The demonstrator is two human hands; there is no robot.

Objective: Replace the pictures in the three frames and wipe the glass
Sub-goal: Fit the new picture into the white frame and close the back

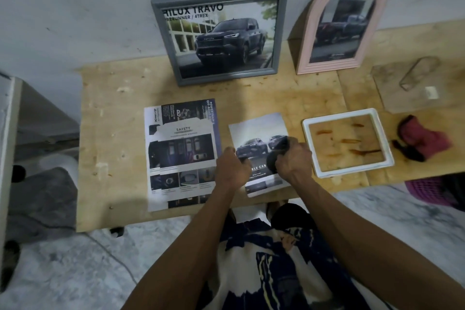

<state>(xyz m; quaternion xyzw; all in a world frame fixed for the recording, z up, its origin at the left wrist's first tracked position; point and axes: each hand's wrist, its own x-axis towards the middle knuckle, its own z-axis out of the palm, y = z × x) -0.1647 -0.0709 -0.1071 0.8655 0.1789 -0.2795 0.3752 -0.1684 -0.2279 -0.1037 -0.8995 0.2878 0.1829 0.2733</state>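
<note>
Both hands work over a truck picture (259,151) lying near-centre on the counter (108,113). Left hand (232,166) curled on the paper's left edge; right hand (293,161) clamped on a dark blurred object (276,152), maybe scissors. The sheet looks thin, floppy and tearable, best held by its edges. Empty white frame (348,114) lies just right.
</note>
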